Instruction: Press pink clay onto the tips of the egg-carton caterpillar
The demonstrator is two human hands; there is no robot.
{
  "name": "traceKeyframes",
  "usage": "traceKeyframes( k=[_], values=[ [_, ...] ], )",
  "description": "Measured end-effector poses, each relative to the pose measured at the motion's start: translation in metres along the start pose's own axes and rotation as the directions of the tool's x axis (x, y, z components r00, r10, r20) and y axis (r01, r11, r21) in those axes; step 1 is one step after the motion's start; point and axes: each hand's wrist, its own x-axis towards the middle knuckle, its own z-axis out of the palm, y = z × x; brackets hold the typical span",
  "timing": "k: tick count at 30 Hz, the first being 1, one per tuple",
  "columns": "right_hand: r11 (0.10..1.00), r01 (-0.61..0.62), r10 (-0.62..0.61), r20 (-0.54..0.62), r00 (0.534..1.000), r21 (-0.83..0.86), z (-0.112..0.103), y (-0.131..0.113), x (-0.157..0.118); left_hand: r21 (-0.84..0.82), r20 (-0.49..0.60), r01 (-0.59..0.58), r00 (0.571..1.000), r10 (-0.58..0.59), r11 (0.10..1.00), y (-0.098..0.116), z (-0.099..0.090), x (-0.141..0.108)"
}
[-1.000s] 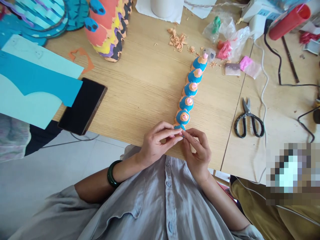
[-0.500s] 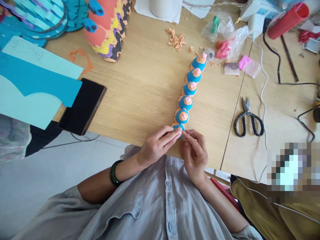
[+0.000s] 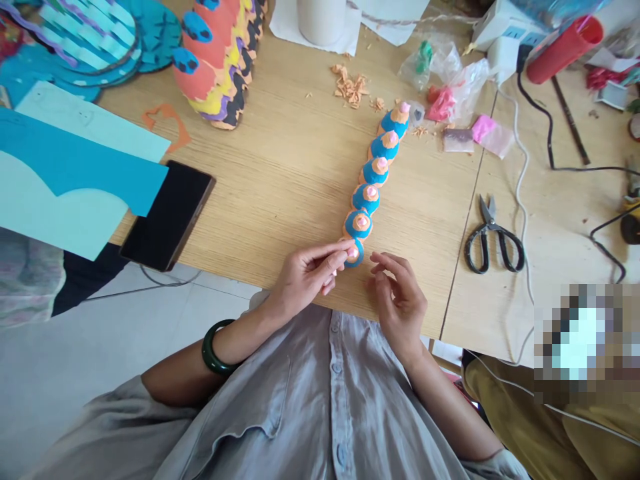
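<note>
A row of blue clay domes (image 3: 375, 172), each with an orange cap and a pink tip, lies on the wooden table and runs away from my body. My left hand (image 3: 313, 270) has thumb and forefinger closed at the nearest dome, touching its pink tip (image 3: 353, 253). Part of that dome is hidden by the fingers. My right hand (image 3: 401, 300) is off the row, just to its right. Its fingers are loosely bent and apart, with nothing visible in them.
Black-handled scissors (image 3: 493, 237) lie to the right, beside a white cable (image 3: 523, 207). On the left a dark phone (image 3: 170, 213) sits partly under blue foam sheets (image 3: 100, 160). Orange scraps (image 3: 350, 87), plastic bags (image 3: 463, 80) and a coral, yellow and purple clay piece (image 3: 215, 73) are farther back.
My right hand has drawn away from the nearest dome to the right. My left hand stays at the dome, now with its pink tip showing. The view has shifted slightly.
</note>
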Motion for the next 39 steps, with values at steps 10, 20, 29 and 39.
traceKeyframes(
  k=[10, 20, 29, 39],
  values=[
    [0.987, 0.157, -0.158, -0.037, 0.987, -0.023, 0.001, -0.004, 0.010, -0.300, -0.065, -0.004, 0.998, -0.016, 0.954, 0.012, 0.005, 0.009],
    [0.948, 0.288, -0.285, 0.038, 0.958, -0.136, 0.007, -0.028, 0.031, -0.172, -0.013, -0.082, 0.997, 0.081, 0.982, 0.017, 0.009, 0.000],
    [0.903, 0.375, -0.376, 0.035, 0.926, -0.211, 0.007, -0.027, 0.037, 0.090, -0.033, -0.229, 0.972, 0.233, 0.969, 0.029, 0.010, -0.003],
    [0.967, 0.233, -0.229, 0.041, 0.972, -0.106, 0.010, -0.024, 0.031, 0.121, 0.053, -0.287, 0.958, 0.283, 0.950, 0.027, 0.004, 0.002]
  ],
)
